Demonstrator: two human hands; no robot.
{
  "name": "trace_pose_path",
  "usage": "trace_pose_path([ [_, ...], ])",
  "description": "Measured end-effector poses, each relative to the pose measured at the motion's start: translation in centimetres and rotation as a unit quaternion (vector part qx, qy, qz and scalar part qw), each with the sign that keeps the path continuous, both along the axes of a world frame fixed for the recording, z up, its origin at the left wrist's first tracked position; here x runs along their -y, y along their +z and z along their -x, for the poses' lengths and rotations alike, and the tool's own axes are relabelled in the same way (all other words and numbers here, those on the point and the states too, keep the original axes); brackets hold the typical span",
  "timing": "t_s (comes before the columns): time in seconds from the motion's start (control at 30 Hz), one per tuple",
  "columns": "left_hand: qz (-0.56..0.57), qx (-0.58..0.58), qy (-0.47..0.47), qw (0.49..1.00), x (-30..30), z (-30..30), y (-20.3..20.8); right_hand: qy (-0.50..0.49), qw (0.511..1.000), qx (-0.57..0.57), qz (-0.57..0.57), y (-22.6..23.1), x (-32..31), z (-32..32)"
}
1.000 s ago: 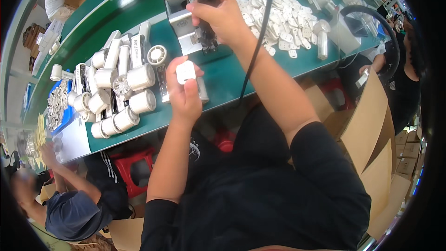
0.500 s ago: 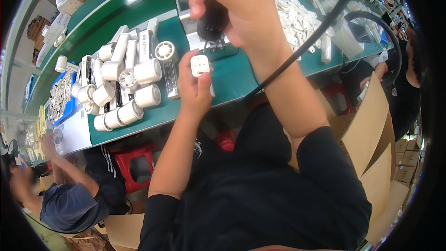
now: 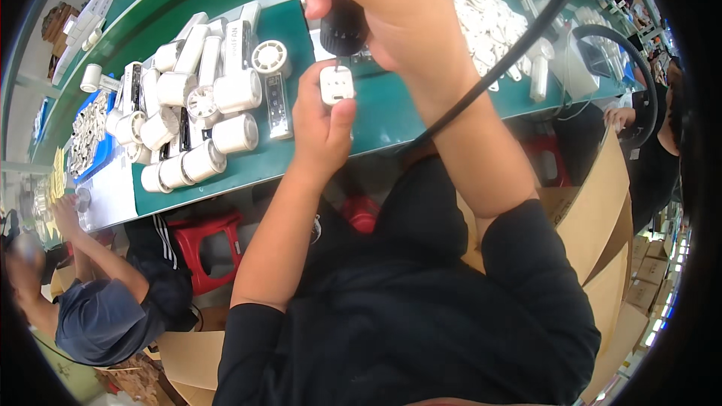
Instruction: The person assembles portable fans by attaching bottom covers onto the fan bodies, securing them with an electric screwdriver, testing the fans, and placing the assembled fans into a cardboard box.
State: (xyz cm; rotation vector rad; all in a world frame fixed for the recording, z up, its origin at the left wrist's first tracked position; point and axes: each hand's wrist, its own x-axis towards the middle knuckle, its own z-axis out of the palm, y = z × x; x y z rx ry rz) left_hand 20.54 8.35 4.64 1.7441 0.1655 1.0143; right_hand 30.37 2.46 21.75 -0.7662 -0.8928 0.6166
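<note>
My right hand is wrapped round a black electric screwdriver, held upright with its tip downward. Beneath it, my left hand grips a white plastic housing, its rounded-square end with small holes turned up. The thin bit reaches the far edge of that end; whether it sits in a hole I cannot tell. Left of my left hand lies a narrow part with its inside showing. Beside it, a pile of white handheld fan bodies covers the green bench.
Loose white flat pieces are heaped at the right. A black cable crosses above my right forearm. On the left are a blue tray of small parts and a seated person. Cardboard flaps stand at my right.
The screwdriver bit, apart from the housing before, now meets its upper end. My left hand has risen slightly in the picture. The whole view has shifted a little.
</note>
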Motion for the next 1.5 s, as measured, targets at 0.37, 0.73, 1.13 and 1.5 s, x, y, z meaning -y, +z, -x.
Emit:
trace_pose_path([
  [0.37, 0.014, 0.011, -0.015, 1.0, 0.1, -0.2, 0.2, 0.025, 0.999, -0.043, -0.004, -0.4, 0.1, -1.0],
  [0.73, 0.39, 0.206, -0.069, 0.895, 0.8, 7.9, 7.2, -0.103, 0.981, 0.118, 0.118, -1.4, 1.0, -5.0],
  [1.13, 0.434, 0.341, 0.129, 0.824, -2.2, 15.8, 9.2, -0.064, 0.976, 0.206, 0.026, -13.1, 2.9, 13.4],
  [1.5, 0.389, 0.01, -0.029, 0.921, -1.9, 18.3, 5.4, 0.006, 0.998, -0.023, 0.066, -8.4, -2.1, 9.5],
])
